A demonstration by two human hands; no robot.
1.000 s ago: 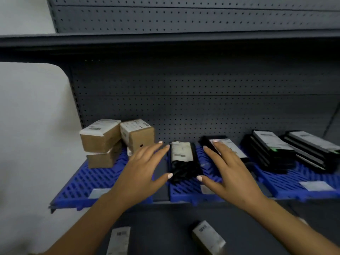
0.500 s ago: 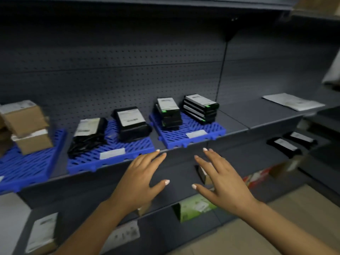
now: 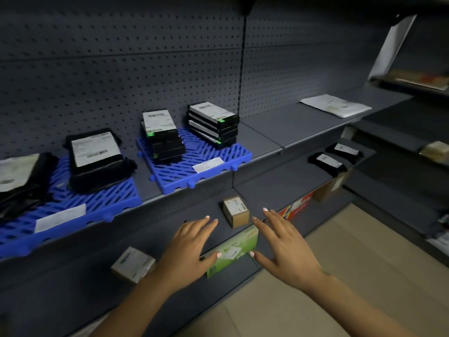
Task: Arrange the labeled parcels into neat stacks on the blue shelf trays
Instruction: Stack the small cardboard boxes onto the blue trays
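A dark grey metal shelving unit is filling most of the room here, with a perforated back panel rising behind the shelves and a pale tan floor showing at the lower right. On the upper shelf, two blue slatted trays are sitting side by side. The right blue tray is carrying two neat stacks of flat black labeled parcels: the left stack is standing near the tray's middle, and the right stack is sitting at its back right corner. The left blue tray is holding a black bagged parcel with a white label, and another bagged parcel is lying at the frame's left edge. Each tray is wearing a white tag on its front.

Further right on the same shelf a white flat mailer is lying alone. One shelf down, two black labeled pouches are lying side by side, and a small brown cardboard box is standing upright near the shelf's front edge. Lower still, a green carton and another small labeled box are sitting on the shelf below.

The person's left hand and right hand are both hovering, fingers spread and straight, gripping nothing, one on either side of the small brown box and just short of it.
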